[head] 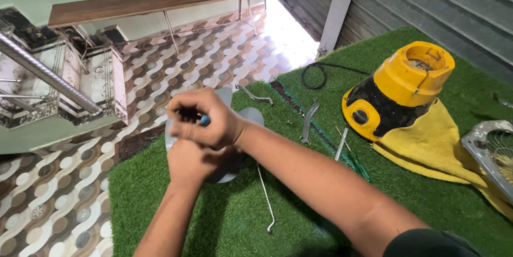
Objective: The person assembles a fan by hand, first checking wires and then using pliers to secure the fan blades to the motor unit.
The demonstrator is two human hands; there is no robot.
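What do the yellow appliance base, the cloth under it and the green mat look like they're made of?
The appliance base looks like moulded plastic, glossy yellow with black panels. The cloth under it seems soft woven fabric, since it folds and drapes. The green mat looks like artificial grass, with short, even synthetic blades.

I count one yellow mixer base, one yellow cloth, one black cable, one wooden bench, one bent wire rod, one fan grille, and two hands: left hand, right hand.

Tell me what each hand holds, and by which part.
Right hand grips a blue-and-black-handled tool by its handle. Left hand steadies a grey fan blade from beneath; its exact grip is hidden.
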